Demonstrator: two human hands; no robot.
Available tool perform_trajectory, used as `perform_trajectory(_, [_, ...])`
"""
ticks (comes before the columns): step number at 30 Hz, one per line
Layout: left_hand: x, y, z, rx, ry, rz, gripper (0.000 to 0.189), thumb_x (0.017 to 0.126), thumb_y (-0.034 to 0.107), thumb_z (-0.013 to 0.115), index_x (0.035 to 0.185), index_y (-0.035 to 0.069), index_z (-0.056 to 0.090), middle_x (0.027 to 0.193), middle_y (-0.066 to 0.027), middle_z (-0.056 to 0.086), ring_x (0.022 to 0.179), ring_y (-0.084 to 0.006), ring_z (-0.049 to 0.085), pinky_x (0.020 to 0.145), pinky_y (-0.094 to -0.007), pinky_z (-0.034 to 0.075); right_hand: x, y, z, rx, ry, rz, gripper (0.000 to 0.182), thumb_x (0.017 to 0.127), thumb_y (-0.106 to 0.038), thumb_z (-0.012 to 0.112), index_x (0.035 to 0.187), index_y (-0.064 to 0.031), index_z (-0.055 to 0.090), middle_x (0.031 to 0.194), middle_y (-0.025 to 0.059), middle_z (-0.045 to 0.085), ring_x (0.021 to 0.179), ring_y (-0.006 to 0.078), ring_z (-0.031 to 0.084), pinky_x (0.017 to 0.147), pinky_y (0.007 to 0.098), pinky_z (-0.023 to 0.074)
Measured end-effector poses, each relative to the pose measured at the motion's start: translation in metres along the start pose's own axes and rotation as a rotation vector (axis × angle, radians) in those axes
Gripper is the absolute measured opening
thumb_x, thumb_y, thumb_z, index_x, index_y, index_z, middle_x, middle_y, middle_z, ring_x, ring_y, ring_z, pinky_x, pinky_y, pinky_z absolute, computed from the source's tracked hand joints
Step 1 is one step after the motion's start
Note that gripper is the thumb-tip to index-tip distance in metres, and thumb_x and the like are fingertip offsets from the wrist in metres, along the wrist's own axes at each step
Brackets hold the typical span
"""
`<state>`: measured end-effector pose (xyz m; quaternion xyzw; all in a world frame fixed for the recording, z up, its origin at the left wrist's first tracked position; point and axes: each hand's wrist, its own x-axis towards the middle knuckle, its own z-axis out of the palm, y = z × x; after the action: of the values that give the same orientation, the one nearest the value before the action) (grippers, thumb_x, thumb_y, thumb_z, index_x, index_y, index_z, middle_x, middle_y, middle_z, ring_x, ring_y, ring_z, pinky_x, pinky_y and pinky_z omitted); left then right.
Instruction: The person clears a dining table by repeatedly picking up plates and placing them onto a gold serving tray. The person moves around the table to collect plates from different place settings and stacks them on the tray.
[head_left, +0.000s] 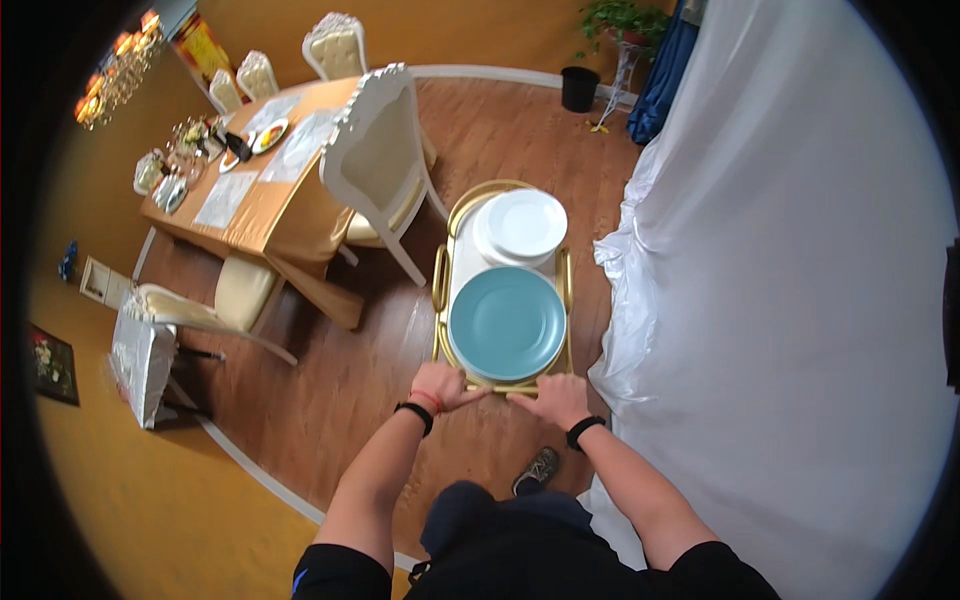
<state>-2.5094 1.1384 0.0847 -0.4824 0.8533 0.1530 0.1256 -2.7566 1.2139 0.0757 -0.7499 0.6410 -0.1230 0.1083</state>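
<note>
Both of my hands grip the near gold rail of a serving cart (461, 259) with a white top. My left hand (442, 385) wraps the rail's left end, and my right hand (562, 400) has its right end. The two thumbs lie along the bar, pointing at each other. Closest to me on the cart sits a large round teal plate (508, 322), with a pale edge showing beneath its rim. Behind it stand white plates (527, 222), apparently stacked. Looped gold metal trim edges the cart's sides and far end.
Left of the cart, a carved white chair (379, 150) stands by a dining table (247, 225) under gold cloth. White drapery (780, 300) hangs close along the right. A black bin (580, 88) and a plant stand (621, 79) are at the far wall. Another chair (244, 292) stands nearer left.
</note>
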Motion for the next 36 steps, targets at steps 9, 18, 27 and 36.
perform_trajectory(9, [0.071, -0.045, -0.032, -0.101, 0.141, 0.041, 0.079, 0.081, 0.079, 0.044, 0.062, 0.006, 0.068, 0.065, -0.0186, 0.065, 0.063, -0.037, 0.064, 0.058, -0.045, 0.051, 0.094, 0.007, -0.012, -0.03, -0.124, 0.098, 0.071, 0.079, -0.072, 0.06, 0.067, -0.0023, 0.07, 0.062, 0.0204, 0.064, 0.061, 0.0374, 0.067, 0.059, 0.0471, 0.0532])
perform_trajectory(18, [0.167, -0.114, -0.087, -0.082, 0.066, 0.069, 0.087, 0.074, 0.086, 0.046, 0.064, 0.003, 0.069, 0.067, -0.0208, 0.066, 0.065, -0.0381, 0.065, 0.062, -0.0445, 0.052, 0.198, 0.003, -0.006, -0.016, -0.185, 0.24, 0.071, 0.082, -0.071, 0.058, 0.073, -0.0022, 0.072, 0.067, 0.0238, 0.066, 0.068, 0.0433, 0.067, 0.064, 0.0515, 0.0528])
perform_trajectory(27, [0.267, -0.134, -0.12, -0.083, 0.122, 0.098, 0.084, 0.073, 0.085, 0.048, 0.062, 0.005, 0.069, 0.064, -0.0187, 0.065, 0.062, -0.0356, 0.065, 0.058, -0.0423, 0.052, 0.288, 0.045, -0.023, -0.049, -0.2, 0.266, 0.073, 0.08, -0.074, 0.057, 0.072, -0.0028, 0.073, 0.066, 0.0224, 0.066, 0.067, 0.0414, 0.067, 0.063, 0.0496, 0.0534])
perform_trajectory(36, [0.369, -0.11, -0.17, -0.119, 0.092, -0.059, 0.08, 0.075, 0.082, 0.05, 0.067, 0.005, 0.07, 0.063, -0.0187, 0.065, 0.058, -0.0358, 0.064, 0.055, -0.0425, 0.05, 0.393, 0.149, -0.049, -0.067, -0.188, 0.105, 0.072, 0.078, -0.076, 0.056, 0.069, -0.0061, 0.074, 0.059, 0.0178, 0.065, 0.058, 0.0348, 0.067, 0.055, 0.0452, 0.0533])
